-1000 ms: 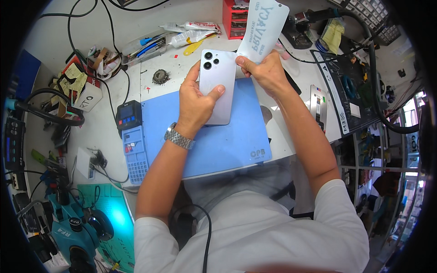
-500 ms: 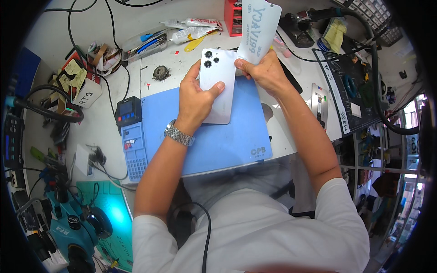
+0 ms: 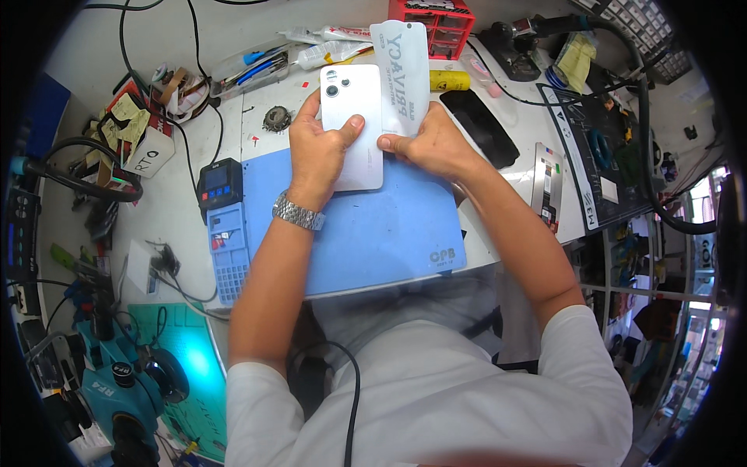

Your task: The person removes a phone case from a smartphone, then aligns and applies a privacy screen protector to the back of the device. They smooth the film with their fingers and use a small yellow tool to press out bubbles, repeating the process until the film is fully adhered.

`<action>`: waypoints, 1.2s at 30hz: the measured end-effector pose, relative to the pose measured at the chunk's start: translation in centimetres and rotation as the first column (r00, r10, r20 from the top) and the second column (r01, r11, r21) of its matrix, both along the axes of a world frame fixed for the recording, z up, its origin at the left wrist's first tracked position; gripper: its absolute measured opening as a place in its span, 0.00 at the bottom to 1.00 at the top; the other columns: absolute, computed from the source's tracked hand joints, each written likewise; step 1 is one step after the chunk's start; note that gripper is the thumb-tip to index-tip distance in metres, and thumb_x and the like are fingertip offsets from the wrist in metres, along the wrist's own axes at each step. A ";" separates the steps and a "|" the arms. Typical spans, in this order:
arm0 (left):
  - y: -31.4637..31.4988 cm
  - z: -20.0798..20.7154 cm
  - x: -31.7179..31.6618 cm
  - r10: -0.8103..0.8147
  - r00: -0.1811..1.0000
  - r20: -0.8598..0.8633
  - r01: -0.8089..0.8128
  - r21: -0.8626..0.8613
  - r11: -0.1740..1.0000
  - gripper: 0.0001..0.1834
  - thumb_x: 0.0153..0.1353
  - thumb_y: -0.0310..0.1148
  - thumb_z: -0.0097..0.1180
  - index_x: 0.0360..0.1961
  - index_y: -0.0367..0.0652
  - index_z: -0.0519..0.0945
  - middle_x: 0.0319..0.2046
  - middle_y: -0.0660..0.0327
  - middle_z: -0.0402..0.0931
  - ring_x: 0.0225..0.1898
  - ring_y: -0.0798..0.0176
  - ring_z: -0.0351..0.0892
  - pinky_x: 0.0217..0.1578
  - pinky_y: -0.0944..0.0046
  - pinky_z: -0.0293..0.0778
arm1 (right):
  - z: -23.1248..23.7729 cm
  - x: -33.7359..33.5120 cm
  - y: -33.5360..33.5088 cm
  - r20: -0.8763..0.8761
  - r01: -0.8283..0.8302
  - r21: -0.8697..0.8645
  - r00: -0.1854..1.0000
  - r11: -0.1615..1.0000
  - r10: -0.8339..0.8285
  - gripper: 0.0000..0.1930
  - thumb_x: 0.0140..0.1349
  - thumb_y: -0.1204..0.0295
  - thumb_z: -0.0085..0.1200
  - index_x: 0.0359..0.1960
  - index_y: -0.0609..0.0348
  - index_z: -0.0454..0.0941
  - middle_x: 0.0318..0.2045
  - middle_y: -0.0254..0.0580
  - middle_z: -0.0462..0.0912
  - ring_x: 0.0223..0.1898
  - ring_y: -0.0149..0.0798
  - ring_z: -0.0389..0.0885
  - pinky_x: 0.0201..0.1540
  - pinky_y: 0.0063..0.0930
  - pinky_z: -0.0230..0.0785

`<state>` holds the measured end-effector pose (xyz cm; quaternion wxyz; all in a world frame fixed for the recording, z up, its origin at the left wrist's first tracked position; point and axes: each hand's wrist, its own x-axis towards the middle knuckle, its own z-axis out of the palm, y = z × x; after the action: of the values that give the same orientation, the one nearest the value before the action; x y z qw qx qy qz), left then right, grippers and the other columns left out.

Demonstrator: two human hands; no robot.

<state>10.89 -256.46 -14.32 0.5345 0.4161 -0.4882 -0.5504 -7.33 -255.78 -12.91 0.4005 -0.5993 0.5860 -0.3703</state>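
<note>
A white smartphone (image 3: 362,156) with its camera side up is gripped in my left hand (image 3: 319,152), the thumb lying across its back. My right hand (image 3: 440,144) pinches the lower end of a white printed packet (image 3: 403,74), which looks like a screen-protector sleeve. The packet stands up beside the phone's right edge, touching or overlapping it; which one I cannot tell. Both hands are above a blue work mat (image 3: 389,241). Some of my right fingers are hidden beneath the packet.
A black phone or glass panel (image 3: 480,128) lies to the right, near a yellow cylinder (image 3: 450,81) and a red drawer box (image 3: 443,31). On the left stand a small device with a screen (image 3: 220,187) and a teal microscope (image 3: 124,397). A dark round coil (image 3: 276,118) lies beyond the mat.
Both hands have shifted left, with the phone moving left and slightly up. The packet has come left and down against the phone, uncovering the black panel and the yellow cylinder.
</note>
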 end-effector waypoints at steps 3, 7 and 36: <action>-0.5 0.0 0.5 0.018 0.998 -0.067 -0.020 -0.024 1.000 0.33 0.60 0.18 0.65 0.67 0.29 0.70 0.50 0.46 0.85 0.44 0.58 0.89 0.45 0.60 0.86 | 0.4 -0.3 -0.1 0.069 -0.109 0.109 0.992 0.988 0.101 0.22 0.54 0.67 0.74 0.43 0.73 0.84 0.30 0.47 0.87 0.26 0.33 0.83 0.32 0.28 0.76; -0.8 0.1 1.1 0.037 0.994 -0.098 -0.041 -0.041 0.998 0.33 0.60 0.19 0.66 0.67 0.29 0.70 0.48 0.47 0.86 0.41 0.58 0.89 0.42 0.61 0.86 | 1.0 -0.4 -0.1 0.240 -0.170 0.036 0.958 0.985 0.156 0.18 0.57 0.69 0.73 0.43 0.70 0.84 0.30 0.44 0.87 0.25 0.31 0.82 0.31 0.27 0.75; -0.6 1.6 1.7 0.352 0.932 -0.082 -0.347 0.069 0.935 0.28 0.61 0.18 0.66 0.64 0.29 0.75 0.48 0.48 0.86 0.44 0.60 0.87 0.47 0.63 0.82 | 0.8 1.3 1.3 0.276 -0.219 0.110 0.944 0.969 0.182 0.13 0.57 0.74 0.71 0.38 0.71 0.84 0.28 0.43 0.86 0.24 0.31 0.81 0.28 0.26 0.75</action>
<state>12.57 -257.04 -12.70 0.6345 0.4845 -0.3660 -0.4782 -6.00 -254.47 -12.10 0.5516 -0.5718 0.4875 -0.3621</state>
